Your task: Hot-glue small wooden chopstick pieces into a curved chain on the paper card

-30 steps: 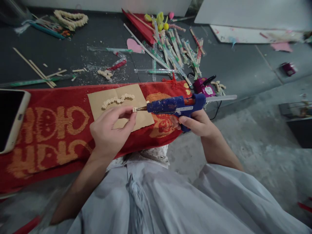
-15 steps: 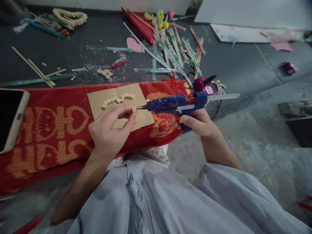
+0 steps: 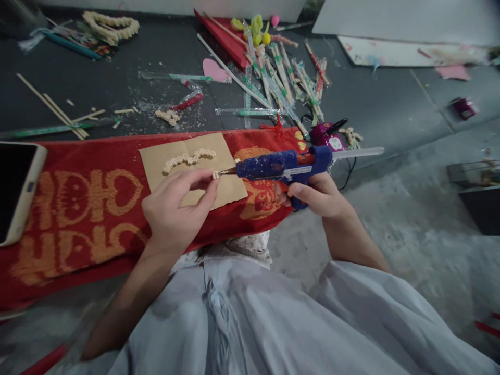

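- Left hand: thumb and fingertips nearly closed, pinching a small pale piece above the cardboard's edge area.
- Right hand: fingers curled around the handle of a blue glue gun, its nozzle at the pale piece.
- Clear glue stick: sticks out of the gun's back end.
- Brown cardboard: lies on a red towel, under the left fingers.
- Wavy pale strip: on the cardboard, just beyond the left hand.
- Phone: at the towel's left end.
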`<state>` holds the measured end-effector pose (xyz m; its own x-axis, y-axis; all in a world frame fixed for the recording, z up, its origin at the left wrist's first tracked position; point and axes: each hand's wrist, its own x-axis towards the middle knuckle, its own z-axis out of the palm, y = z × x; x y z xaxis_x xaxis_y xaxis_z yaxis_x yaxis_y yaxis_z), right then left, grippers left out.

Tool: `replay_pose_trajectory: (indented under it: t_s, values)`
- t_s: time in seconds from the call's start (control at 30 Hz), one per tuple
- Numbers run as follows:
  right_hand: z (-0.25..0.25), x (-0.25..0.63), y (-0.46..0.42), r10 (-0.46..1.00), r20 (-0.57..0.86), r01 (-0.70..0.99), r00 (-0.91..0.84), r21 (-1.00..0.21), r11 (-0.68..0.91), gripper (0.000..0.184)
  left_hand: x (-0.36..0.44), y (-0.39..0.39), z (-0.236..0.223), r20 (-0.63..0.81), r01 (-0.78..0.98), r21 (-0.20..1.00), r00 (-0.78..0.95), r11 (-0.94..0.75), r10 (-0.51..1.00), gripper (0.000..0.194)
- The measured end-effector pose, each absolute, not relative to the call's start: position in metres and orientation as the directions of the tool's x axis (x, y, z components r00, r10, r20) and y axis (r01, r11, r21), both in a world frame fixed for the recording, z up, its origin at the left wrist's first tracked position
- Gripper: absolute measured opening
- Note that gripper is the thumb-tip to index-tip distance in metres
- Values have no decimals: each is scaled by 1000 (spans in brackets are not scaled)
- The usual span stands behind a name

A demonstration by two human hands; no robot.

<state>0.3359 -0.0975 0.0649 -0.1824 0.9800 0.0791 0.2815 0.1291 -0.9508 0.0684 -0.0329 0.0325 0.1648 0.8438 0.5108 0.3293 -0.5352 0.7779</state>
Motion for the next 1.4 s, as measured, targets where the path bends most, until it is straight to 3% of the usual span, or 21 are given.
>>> replay_pose_trajectory:
  t_s: [0.43,0.63,0.73,0.87,1.0,1.1,1.17,1.27,1.33,1.4]
  values:
    - [65,342,-102,990,-20,204,-137,-979,9,51,67,-32,34,478,352,790,157,-501,864,6]
    - [63,353,-106,999,41,194,-30,-980,46,45,72,-29,28,264,225,936,65,-272,962,14]
    - [57,363,-98,995,94,297,32,-951,81,42,74,-23,28,168,95,980,68,-174,983,20]
    - [37,387,-77,966,196,566,169,-821,68,42,76,-16,26,121,-4,993,74,-121,990,28]
    - [16,407,-57,967,207,879,151,-476,-36,43,76,-11,25,49,-34,998,89,-46,995,34]
    - [16,404,-52,982,132,971,132,-218,-102,48,77,-7,25,-7,-32,999,136,11,991,38]
    - [24,389,-56,986,119,989,113,-111,-100,49,79,-5,26,-45,-47,997,177,54,983,39]
    - [36,347,-64,938,338,992,69,-124,-28,36,82,-3,28,-111,-85,987,240,135,964,40]
    - [38,314,-66,872,489,968,-21,-208,140,19,85,-3,29,-162,-111,974,280,199,946,41]
    - [33,286,-65,787,614,920,-69,-267,288,16,88,-4,29,-210,-123,957,324,262,922,41]
